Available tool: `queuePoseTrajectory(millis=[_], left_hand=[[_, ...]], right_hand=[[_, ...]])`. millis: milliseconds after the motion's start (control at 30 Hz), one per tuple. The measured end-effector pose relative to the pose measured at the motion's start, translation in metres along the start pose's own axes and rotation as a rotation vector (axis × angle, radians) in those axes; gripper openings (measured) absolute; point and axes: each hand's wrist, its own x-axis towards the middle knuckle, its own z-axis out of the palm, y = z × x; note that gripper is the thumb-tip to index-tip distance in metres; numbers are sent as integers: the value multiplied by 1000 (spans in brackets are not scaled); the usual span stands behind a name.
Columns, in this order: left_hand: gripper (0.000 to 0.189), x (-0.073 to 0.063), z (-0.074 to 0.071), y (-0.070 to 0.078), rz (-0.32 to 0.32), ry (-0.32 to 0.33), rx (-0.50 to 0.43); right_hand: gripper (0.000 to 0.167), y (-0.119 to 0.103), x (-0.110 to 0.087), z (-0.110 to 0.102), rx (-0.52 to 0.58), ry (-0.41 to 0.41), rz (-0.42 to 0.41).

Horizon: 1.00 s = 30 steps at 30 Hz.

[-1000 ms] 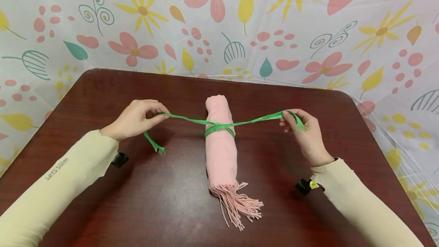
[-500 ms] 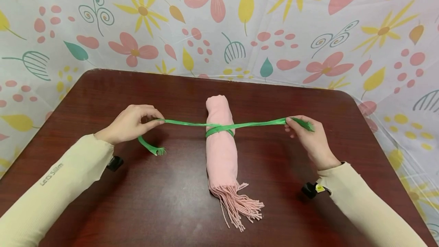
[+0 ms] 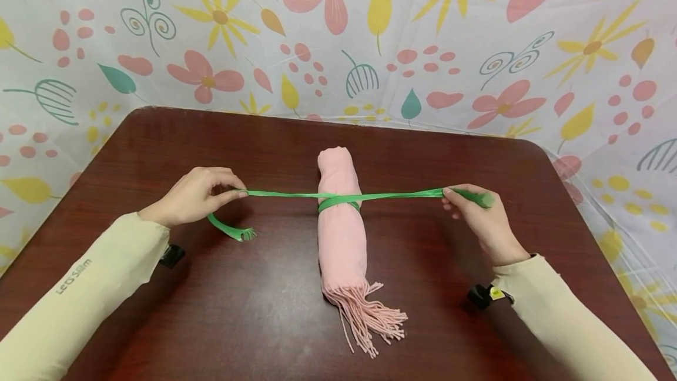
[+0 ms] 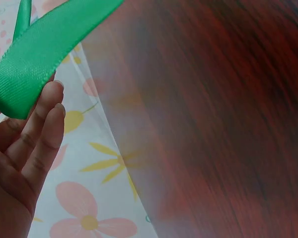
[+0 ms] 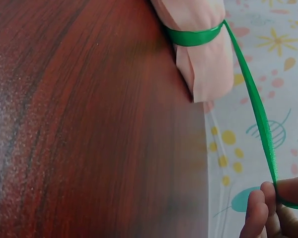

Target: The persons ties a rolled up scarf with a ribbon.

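Observation:
A rolled pink scarf (image 3: 342, 246) lies lengthwise on the dark wooden table, its fringe (image 3: 370, 316) toward me. Round its upper half runs a green ribbon (image 3: 394, 196), crossed over itself on top. My left hand (image 3: 198, 196) pinches the ribbon to the left of the roll, and a frayed tail hangs below the palm. On the other side my right hand (image 3: 478, 213) pinches the ribbon between thumb and finger, with a short end lying over the hand. Both stretches look straight and taut. The right wrist view shows the ribbon band (image 5: 196, 37) hugging the scarf.
The brown table (image 3: 254, 322) has a rounded far edge. Behind it and along the sides hangs a white cloth (image 3: 317, 40) printed with flowers and leaves. A small black wrist camera (image 3: 171, 256) sits under the left cuff, and another (image 3: 479, 297) under the right.
Both hands have drawn apart and slightly nearer me, each still pinching the ribbon. The ribbon has straightened and its crossing has pulled closer on the scarf, which stays in place.

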Motion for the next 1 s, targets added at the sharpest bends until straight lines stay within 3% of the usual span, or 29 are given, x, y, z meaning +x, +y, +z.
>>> queuePoseTrajectory(millis=[367, 833, 1000], left_hand=[[7, 0, -1, -3, 0, -25, 4], [8, -1, -1, -6, -20, -40, 23], [8, 0, 4, -4, -44, -46, 44]], right_hand=[[31, 3, -1, -6, -112, 6, 46], [40, 3, -2, -9, -159, -7, 61], [38, 6, 0, -4, -109, 10, 31]])
